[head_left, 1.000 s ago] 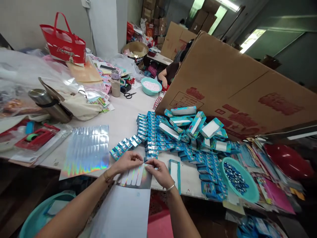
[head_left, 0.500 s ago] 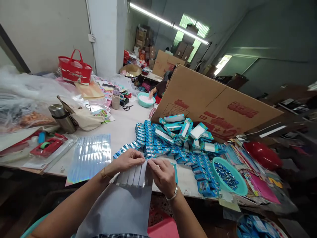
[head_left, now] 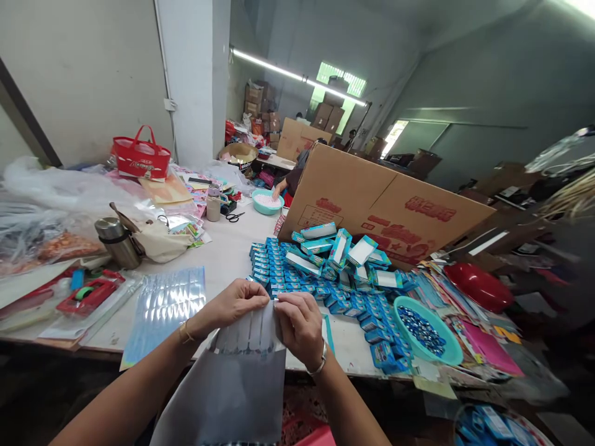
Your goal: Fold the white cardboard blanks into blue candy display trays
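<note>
My left hand (head_left: 242,302) is closed in a pinch on the top edge of a pale, greyish sheet (head_left: 232,396). Right beside it, my right hand (head_left: 300,325) pinches the top right corner of the same sheet, its fingertips close to the left ones. White strips run lengthwise across the sheet's upper part, and the rest hangs down over the table's front edge. Exactly what lies between the fingertips is too small to make out. Just beyond my hands stand rows of small blue boxes (head_left: 341,303). A shiny silver sheet with strips (head_left: 170,310) lies to the left.
Opened blue boxes (head_left: 362,251) are heaped against a large cardboard panel (head_left: 372,192). A turquoise basin (head_left: 453,353) of blue shiny pieces stands right. Tape dispenser (head_left: 90,294), steel flask (head_left: 116,241) and scissors (head_left: 235,217) lie left. Across the table, another person's hand (head_left: 279,189) reaches into a basin.
The view has shifted slightly. Both hands keep hold of the sheet's top edge, and the right hand's fingers are more curled over the corner.
</note>
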`<state>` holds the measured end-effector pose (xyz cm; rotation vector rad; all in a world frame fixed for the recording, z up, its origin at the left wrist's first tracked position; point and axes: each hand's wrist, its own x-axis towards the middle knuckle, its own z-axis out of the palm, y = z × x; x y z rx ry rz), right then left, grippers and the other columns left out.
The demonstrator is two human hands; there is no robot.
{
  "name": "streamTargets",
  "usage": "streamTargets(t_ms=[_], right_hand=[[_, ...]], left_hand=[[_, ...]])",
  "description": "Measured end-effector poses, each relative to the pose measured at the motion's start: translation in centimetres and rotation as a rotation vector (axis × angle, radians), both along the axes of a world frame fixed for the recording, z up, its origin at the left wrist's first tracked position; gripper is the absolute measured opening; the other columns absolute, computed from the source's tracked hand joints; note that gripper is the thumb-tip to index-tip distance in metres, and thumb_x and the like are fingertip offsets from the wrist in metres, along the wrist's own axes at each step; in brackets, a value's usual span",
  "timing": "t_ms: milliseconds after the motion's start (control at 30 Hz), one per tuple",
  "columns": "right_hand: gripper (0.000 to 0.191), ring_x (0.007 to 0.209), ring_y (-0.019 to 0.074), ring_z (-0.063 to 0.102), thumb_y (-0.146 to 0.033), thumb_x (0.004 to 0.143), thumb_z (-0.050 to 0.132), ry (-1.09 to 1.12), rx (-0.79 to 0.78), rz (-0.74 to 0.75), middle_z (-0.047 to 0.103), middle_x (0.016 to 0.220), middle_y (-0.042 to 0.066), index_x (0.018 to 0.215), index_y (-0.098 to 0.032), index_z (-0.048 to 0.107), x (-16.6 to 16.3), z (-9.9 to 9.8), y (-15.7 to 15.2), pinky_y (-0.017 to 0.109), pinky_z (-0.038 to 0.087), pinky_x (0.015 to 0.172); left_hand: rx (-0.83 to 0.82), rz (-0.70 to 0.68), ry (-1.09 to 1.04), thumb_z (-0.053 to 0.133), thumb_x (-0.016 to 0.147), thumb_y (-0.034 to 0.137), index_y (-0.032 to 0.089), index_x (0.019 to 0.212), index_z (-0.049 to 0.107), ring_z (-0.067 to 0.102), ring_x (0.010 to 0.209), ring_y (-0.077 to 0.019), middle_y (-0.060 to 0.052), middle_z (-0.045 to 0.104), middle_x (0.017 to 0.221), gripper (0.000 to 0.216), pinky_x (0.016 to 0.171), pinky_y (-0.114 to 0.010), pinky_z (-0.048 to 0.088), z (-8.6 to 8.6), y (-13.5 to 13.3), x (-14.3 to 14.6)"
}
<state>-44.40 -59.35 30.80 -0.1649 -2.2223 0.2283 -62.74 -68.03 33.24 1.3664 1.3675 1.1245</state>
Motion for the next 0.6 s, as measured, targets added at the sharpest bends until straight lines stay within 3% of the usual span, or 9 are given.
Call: streamTargets(t_ms=[100, 200, 300, 433, 600], right_hand=[[0.019, 0.101, 0.0209, 0.058, -0.009, 0.084, 0.05, 0.053, -0.085, 0.028, 0.065, 0.106, 0.006, 0.096, -0.023, 0.057, 0.8, 1.1, -0.9, 0.043, 0.047, 0.087], [0.015, 0.1, 0.0214, 0.059, -0.012, 0.089, 0.044, 0.193, -0.29, -0.006, 0.063, 0.102, 0.008, 0.093, -0.022, 0.054, 2.0, 2.9, -1.4, 0.043, 0.049, 0.085], [0.021, 0.104, 0.0221, 0.059, -0.016, 0.092, 0.038, 0.204, -0.394, -0.054, 0.062, 0.106, 0.01, 0.108, -0.022, 0.052, 2.4, 4.9, -0.9, 0.042, 0.05, 0.084], [0.051, 0.113, 0.0234, 0.054, -0.021, 0.09, 0.048, -0.118, -0.186, -0.038, 0.057, 0.124, 0.011, 0.139, -0.022, 0.035, 1.7, 5.7, -0.2, 0.042, 0.048, 0.091], [0.064, 0.107, 0.0234, 0.056, -0.015, 0.089, 0.047, -0.205, 0.045, -0.032, 0.062, 0.119, 0.01, 0.147, -0.02, 0.02, 1.3, 3.9, -0.2, 0.046, 0.044, 0.095]], left_hand=[[0.0, 0.054, 0.032, 0.05, 0.082, 0.042, 0.012, 0.074, 0.06, 0.036, 0.057, -0.0082, 0.003, 0.046, 0.063, 0.032, 0.05, -0.018, 0.029, 0.2, -0.2, -0.5], [-0.027, 0.093, 0.04, 0.05, 0.082, 0.043, 0.012, 0.077, 0.061, 0.037, 0.057, -0.0083, 0.003, 0.046, 0.063, 0.033, 0.051, -0.019, 0.03, 0.3, -0.3, -1.3], [-0.053, 0.091, 0.029, 0.051, 0.081, 0.044, 0.012, 0.08, 0.062, 0.039, 0.057, -0.0089, 0.002, 0.048, 0.064, 0.035, 0.051, -0.019, 0.031, 0.4, -0.4, -1.6], [-0.043, 0.048, 0.018, 0.052, 0.081, 0.045, 0.012, 0.079, 0.063, 0.041, 0.06, -0.0095, 0.001, 0.049, 0.065, 0.035, 0.051, -0.018, 0.032, 0.9, -0.2, -1.1], [-0.025, 0.023, -0.013, 0.052, 0.081, 0.046, 0.012, 0.079, 0.063, 0.041, 0.059, -0.009, 0.002, 0.051, 0.065, 0.036, 0.051, -0.018, 0.032, 1.0, -0.1, -0.5]])
